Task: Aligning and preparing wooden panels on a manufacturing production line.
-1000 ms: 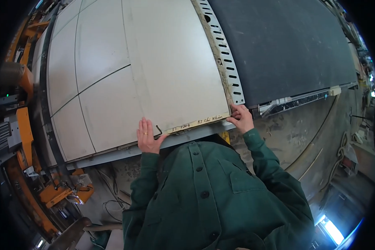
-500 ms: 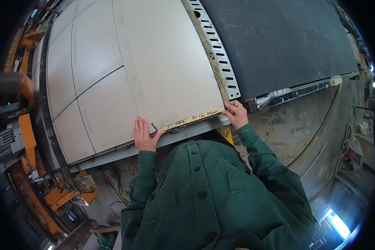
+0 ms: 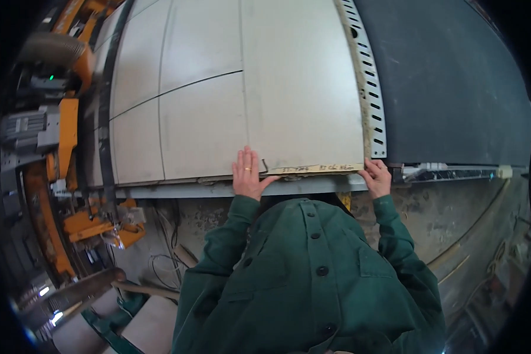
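Note:
A large pale stone slab point(image 3: 301, 100) lies flat on a grey machine table point(image 3: 218, 190), its near edge showing a beige cut face. My left hand point(image 3: 248, 174) rests flat on the slab's near left corner, fingers spread, a ring on one finger. At the near right corner my right hand point(image 3: 376, 177) grips the slab's edge, fingers curled over it. Both sleeves are dark green.
More pale slabs point(image 3: 183, 106) lie to the left on the same table. A perforated metal rail point(image 3: 366, 76) runs along the slab's right side, with a dark belt point(image 3: 448, 82) beyond. Orange machinery point(image 3: 65, 130) stands at left. Dusty floor and cables lie below.
The view has shifted so the slab sits further right and lower. Both hands stay on the slab's near edge, and the left hand now lies flatter on its corner.

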The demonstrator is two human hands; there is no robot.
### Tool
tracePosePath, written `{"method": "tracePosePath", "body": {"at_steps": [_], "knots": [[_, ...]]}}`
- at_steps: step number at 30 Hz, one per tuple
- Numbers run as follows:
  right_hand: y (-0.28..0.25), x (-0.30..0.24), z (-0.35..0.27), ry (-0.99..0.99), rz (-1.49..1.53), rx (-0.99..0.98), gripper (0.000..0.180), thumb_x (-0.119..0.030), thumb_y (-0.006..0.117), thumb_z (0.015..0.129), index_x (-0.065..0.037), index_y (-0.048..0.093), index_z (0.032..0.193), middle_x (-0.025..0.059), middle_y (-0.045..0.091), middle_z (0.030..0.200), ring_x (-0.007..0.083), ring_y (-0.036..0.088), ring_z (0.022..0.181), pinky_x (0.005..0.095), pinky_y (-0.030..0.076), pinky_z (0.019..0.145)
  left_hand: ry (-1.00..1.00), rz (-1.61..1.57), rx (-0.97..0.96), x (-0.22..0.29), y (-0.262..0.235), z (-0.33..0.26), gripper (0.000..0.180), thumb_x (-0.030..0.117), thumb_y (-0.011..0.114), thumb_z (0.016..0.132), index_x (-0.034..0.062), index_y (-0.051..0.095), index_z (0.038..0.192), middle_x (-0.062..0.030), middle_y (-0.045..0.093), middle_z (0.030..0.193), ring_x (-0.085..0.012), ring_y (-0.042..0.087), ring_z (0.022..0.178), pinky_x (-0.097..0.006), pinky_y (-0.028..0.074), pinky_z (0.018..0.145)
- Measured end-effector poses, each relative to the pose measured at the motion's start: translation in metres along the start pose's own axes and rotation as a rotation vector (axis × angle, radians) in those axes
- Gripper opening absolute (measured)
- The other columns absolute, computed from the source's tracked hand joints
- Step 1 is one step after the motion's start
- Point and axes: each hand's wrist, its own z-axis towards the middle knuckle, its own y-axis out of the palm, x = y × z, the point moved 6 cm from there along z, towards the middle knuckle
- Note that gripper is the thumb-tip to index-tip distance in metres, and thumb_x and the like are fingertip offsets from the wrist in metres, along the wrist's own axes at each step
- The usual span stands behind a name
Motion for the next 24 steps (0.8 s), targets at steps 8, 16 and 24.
{"method": "tracePosePath", "body": {"at_steps": [8, 16, 24], "knots": [[0.002, 0.001, 0.002, 0.114, 0.213, 0.015, 0.028, -0.004, 0.06, 0.07, 0.003, 0.054, 0.096, 0.0052, 0.048, 0.08, 0.0086, 0.047, 0.063, 0.0183, 0.04, 0.056, -0.241, -0.171, 0.047, -0.003, -0.021, -0.025, 0.051, 0.028, 0.062, 0.065, 0.0019, 0.045, 0.105, -0.0086, 0.043, 0.093, -0.0251, 0.042, 0.084, -0.035, 0.037, 0.069], [0.0, -0.009, 0.006, 0.092, -0.051, 0.059, 0.021, -0.011, 0.061, 0.07, -0.001, 0.059, 0.089, 0.0059, 0.053, 0.071, 0.0133, 0.05, 0.064, 0.0229, 0.041, 0.059, -0.196, -0.127, -0.08, -0.002, -0.023, -0.018, 0.053, 0.034, 0.058, 0.067, -0.0029, 0.045, 0.102, -0.0112, 0.042, 0.092, -0.0259, 0.041, 0.085, -0.035, 0.036, 0.07], [0.0, -0.011, 0.005, 0.078, -0.116, 0.063, 0.019, -0.01, 0.06, 0.07, 0.0, 0.059, 0.086, 0.006, 0.053, 0.071, 0.0136, 0.05, 0.065, 0.023, 0.04, 0.06, -0.194, -0.159, -0.095, -0.002, -0.021, -0.015, 0.057, 0.037, 0.057, 0.065, -0.0059, 0.044, 0.1, -0.0123, 0.041, 0.094, -0.0262, 0.04, 0.088, -0.035, 0.036, 0.07]]}}
